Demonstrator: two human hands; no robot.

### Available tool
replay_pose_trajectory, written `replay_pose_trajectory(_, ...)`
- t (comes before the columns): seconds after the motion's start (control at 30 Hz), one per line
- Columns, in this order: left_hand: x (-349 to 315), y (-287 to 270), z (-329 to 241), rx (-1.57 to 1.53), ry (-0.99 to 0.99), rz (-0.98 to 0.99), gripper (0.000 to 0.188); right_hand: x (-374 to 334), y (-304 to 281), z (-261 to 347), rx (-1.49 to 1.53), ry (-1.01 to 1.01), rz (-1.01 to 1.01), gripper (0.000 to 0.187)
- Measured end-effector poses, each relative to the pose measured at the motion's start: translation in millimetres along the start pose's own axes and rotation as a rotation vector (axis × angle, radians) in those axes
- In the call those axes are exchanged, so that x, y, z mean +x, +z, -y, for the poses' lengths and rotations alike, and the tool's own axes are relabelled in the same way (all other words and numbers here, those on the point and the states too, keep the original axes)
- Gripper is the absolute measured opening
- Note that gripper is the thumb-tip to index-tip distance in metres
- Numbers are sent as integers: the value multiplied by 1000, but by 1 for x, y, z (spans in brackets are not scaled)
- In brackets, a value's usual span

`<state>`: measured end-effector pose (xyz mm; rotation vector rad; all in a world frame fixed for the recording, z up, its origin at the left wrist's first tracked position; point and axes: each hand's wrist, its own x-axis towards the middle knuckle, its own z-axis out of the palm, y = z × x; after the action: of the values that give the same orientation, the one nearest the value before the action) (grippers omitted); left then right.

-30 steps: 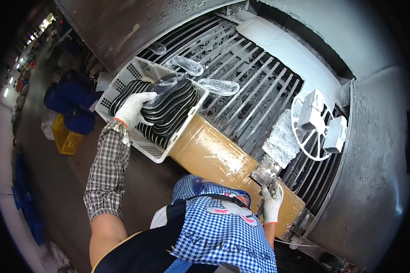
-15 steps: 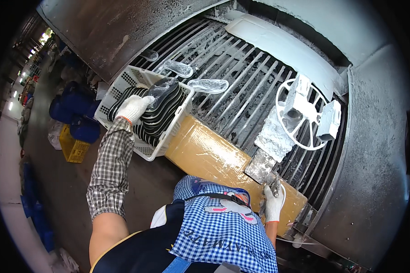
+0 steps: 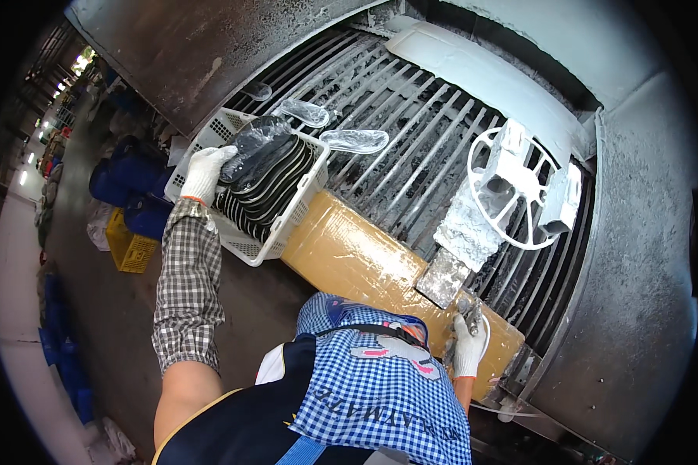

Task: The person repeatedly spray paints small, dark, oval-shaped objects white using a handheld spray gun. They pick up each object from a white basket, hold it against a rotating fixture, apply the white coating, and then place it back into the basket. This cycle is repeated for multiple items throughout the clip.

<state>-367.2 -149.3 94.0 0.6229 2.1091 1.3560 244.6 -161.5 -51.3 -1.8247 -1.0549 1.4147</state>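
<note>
Left hand (image 3: 207, 170), white knitted glove with orange cuff: fingers closed on the near left margin of a black sole-shaped piece (image 3: 257, 147) with a glossy, film-like surface; thumb hard to make out. Said piece: lying over the upper end of a stack of black pieces (image 3: 267, 198) with pale edges, lower ones partly hidden, number not readable. White perforated crate (image 3: 296, 225), one: contains the stack; its left wall partly covered by hand and checked sleeve (image 3: 186, 287). Right hand (image 3: 468, 347), matching glove: wrapped around a grey metal tool (image 3: 467, 311), its lower part concealed by the palm, its exact form unclear; a white hose-like loop beside it. Amber-wrapped box (image 3: 357, 248), one: along the grating's front edge, near end overlapped by the blue checked apron (image 3: 380, 387). Barred grating (image 3: 411, 159), powder-coated, right side partly obscured. Clear-wrapped sole shapes, three: two (image 3: 304, 112) (image 3: 354, 141) just beyond the crate's far right corner, a third (image 3: 257, 91) toward the grating's far left corner, dim. White spoked wheel (image 3: 533, 246) with two box-like blocks (image 3: 564, 198), near the grating's right end, hiding bars behind. Encrusted pale slab (image 3: 465, 236), partly behind the wheel. Blue containers (image 3: 128, 178) and yellow crate (image 3: 129, 246), on the floor at left, shadowed, contents indistinct.
</note>
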Motion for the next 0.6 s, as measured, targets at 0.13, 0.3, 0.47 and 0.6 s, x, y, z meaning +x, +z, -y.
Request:
replay_pose_trajectory(0.13,-9,-6,-6,-265,-94,-63,30,3,-3,-13,14,-19,-2,44)
replay_pose_trajectory(0.3,-62,20,-49,-311,16,320,35,-13,3,-2,91,-22,-43,41)
replay_pose_trajectory(0.47,-100,67,-71,-402,141,519,42,-21,-9,-9,107,-112,-22,53)
replay_pose_trajectory(0.6,-104,129,-83,-499,269,589,51,-29,-11,-18,194,-196,-74,68)
